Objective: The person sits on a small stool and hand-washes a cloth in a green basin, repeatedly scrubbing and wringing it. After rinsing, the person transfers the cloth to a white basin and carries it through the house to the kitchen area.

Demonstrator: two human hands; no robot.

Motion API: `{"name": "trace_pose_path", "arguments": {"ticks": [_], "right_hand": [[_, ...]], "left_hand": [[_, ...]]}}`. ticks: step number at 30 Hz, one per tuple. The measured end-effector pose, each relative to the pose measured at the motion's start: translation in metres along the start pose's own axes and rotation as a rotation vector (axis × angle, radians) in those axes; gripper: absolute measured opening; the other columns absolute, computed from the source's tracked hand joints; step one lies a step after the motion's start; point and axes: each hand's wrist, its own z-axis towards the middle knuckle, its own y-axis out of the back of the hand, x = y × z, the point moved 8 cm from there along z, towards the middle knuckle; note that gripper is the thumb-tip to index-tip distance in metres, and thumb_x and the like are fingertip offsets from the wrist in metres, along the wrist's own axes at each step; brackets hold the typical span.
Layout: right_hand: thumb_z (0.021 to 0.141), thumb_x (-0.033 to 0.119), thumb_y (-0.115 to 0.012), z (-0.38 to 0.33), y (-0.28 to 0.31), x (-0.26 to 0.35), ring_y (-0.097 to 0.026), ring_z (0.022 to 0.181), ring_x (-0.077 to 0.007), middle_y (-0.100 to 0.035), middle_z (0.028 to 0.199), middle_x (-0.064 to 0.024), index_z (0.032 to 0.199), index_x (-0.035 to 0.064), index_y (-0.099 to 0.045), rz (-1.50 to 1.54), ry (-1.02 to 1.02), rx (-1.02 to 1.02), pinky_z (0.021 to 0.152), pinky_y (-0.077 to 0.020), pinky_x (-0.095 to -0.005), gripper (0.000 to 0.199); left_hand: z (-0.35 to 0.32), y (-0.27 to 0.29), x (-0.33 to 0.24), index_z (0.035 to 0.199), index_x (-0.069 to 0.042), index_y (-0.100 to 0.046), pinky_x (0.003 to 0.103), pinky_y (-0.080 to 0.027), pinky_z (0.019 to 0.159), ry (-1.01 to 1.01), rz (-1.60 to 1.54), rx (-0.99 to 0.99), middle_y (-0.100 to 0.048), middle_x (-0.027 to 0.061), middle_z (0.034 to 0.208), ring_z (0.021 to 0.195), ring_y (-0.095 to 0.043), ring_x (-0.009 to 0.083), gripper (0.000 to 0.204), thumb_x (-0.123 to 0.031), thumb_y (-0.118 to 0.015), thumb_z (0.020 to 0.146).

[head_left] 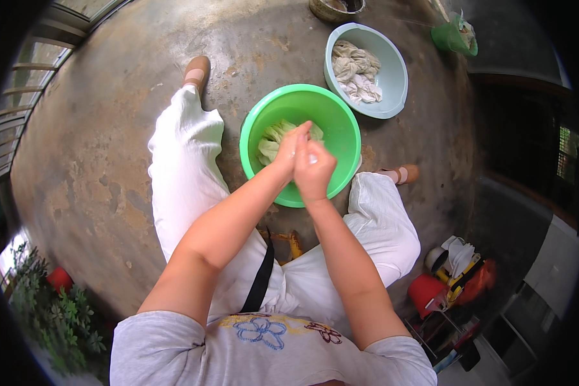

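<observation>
Pale cloth (271, 141) lies bunched in the bottom of the green basin (346, 145), which stands on the concrete floor (109, 193) between two legs in white trousers (186, 174). From my remote station I judge the step in hand to be working this cloth by hand, with both hands brought together above it. As I read it, the next move calls for keeping the hands over the basin and lowering them a little if the cloth is to be gathered up. The left hand (292, 145) and the right hand (316, 168) are pressed against each other over the near part of the basin, the right one seemingly curled, the left one's fingers reaching away from me. Blur softens both, so I cannot tell how tight either grip is, or whether the whitish patch by the right fingers is something pinched there. Both forearms slant inward from the lower edge, the elbows well apart, and meet at the wrists. Beyond, to the right, I see a light blue basin (394, 80) with off-white cloths (355, 64) heaped inside.
</observation>
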Motion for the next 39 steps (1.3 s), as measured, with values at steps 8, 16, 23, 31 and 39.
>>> {"name": "trace_pose_path", "arguments": {"ticks": [8, 16, 23, 31, 39], "right_hand": [[0.087, 0.019, -0.061, -0.011, 0.012, 0.024, -0.04, 0.05, -0.0173, -0.046, 0.052, -0.011, 0.06, -0.0023, -0.052, -0.032, 0.246, -0.219, 0.059, -0.0406, -0.0337, 0.036], [0.086, 0.013, -0.057, 0.027, 0.016, -0.092, -0.057, 0.087, -0.0126, -0.066, 0.095, -0.0098, 0.098, 0.0022, -0.062, 0.204, -0.295, 0.31, 0.077, -0.0432, -0.0263, 0.017], [0.079, 0.012, -0.061, -0.023, 0.028, -0.026, -0.052, 0.114, -0.0234, -0.045, 0.134, -0.0197, 0.135, 0.0033, -0.039, 0.354, -0.279, 1.053, 0.09, -0.0425, -0.0274, 0.061], [0.074, 0.005, -0.07, -0.008, 0.037, -0.017, -0.063, 0.089, -0.0224, -0.065, 0.095, -0.0129, 0.102, -0.0037, -0.059, 0.179, -0.13, 0.703, 0.081, -0.0476, -0.031, 0.031], [0.074, -0.006, -0.064, 0.049, 0.079, -0.033, -0.056, 0.098, -0.0139, -0.056, 0.11, -0.008, 0.122, 0.0016, -0.049, 0.429, -0.062, 0.491, 0.086, -0.045, -0.0271, 0.051]], "left_hand": [[-0.012, -0.019, -0.019, 0.089, -0.005, -0.059, 0.029, -0.046, 0.062, 0.017, 0.182, -0.124, -0.061, 0.0047, 0.079, 0.067, -0.057, 0.0148, 0.028, -0.031, -0.05, 0.093], [-0.034, -0.061, -0.022, 0.095, -0.006, -0.057, 0.029, -0.045, 0.074, -0.096, 0.526, 0.139, -0.058, 0.0031, 0.088, 0.079, -0.054, 0.0116, 0.022, -0.025, -0.045, 0.092], [-0.064, -0.085, -0.074, 0.105, -0.006, -0.054, 0.028, -0.044, 0.08, -0.527, 0.942, 0.434, -0.052, 0.0048, 0.106, 0.09, -0.05, 0.0105, 0.031, 0.006, -0.047, 0.077], [-0.047, -0.044, -0.065, 0.107, -0.006, -0.057, 0.038, -0.045, 0.088, -0.278, 1.06, 0.281, -0.058, 0.0109, 0.098, 0.094, -0.058, 0.0236, 0.039, -0.032, -0.071, 0.08], [-0.059, -0.057, -0.111, 0.095, -0.001, -0.06, 0.034, -0.045, 0.075, -0.677, 1.3, 0.13, -0.056, 0.0101, 0.086, 0.085, -0.056, 0.025, 0.029, -0.012, -0.073, 0.071]]}}
